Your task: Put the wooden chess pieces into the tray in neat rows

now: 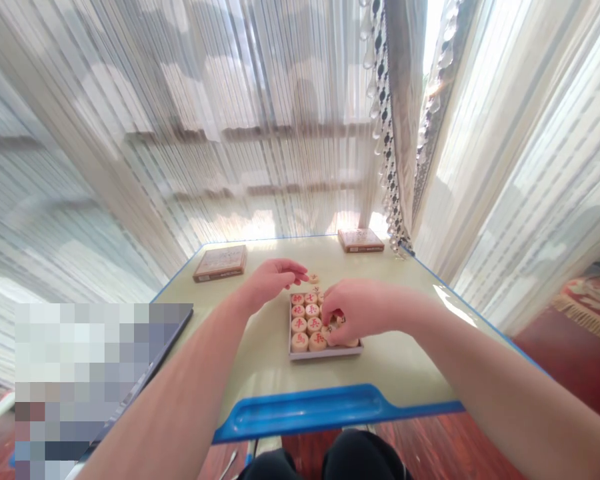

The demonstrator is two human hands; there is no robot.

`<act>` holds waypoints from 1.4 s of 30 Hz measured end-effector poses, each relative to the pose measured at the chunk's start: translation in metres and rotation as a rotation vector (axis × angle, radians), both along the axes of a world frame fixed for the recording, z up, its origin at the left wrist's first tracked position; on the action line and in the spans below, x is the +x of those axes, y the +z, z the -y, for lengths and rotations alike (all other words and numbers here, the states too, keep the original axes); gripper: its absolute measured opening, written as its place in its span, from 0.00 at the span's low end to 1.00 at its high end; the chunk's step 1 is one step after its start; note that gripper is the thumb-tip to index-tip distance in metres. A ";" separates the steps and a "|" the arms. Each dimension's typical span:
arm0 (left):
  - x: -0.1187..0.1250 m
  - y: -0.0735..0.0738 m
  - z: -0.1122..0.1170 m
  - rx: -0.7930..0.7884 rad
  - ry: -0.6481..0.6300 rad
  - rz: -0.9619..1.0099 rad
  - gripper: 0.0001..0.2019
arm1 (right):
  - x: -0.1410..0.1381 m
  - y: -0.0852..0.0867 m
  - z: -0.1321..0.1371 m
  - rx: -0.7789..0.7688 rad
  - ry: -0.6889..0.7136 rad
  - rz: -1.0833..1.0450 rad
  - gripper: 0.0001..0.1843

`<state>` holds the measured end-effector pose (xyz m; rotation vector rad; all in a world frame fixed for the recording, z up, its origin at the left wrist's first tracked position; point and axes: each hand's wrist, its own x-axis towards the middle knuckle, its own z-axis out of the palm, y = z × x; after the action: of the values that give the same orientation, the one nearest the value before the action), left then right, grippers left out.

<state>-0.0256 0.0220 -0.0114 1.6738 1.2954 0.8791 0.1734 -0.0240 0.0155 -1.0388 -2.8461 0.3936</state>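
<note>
A shallow open box [326,355] in front of me holds rows of round, pale Chinese chess pieces [300,342], those on its left side bearing red characters. My right hand [357,308] is over the box's right half, thumb and fingers curled closed around a Chinese chess piece [334,323] with a dark mark. It hides much of that side of the box. Beyond the far edge of the box, my left hand [279,275] reaches with fingers stretched out. Its fingertips are beside a loose Chinese chess piece [314,278] lying on the table.
Two flat brown boxes [221,263] [361,240] lie toward the table's far side. A laptop-like object [173,340], mostly blurred out, stands at left. The pale table [260,367] has a blue rim and front tray [305,408]. Sheer curtains [280,133] hang behind.
</note>
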 end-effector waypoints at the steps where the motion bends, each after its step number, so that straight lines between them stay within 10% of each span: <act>1: 0.000 0.001 0.000 0.006 0.009 0.001 0.17 | -0.001 -0.001 0.000 0.003 -0.009 0.022 0.08; 42: 0.001 -0.001 0.000 0.056 -0.037 -0.063 0.17 | -0.012 -0.002 0.007 0.143 -0.170 0.330 0.13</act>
<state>-0.0248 0.0224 -0.0124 1.7767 1.2889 0.8542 0.1614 -0.0308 0.0139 -1.4187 -2.9712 0.0027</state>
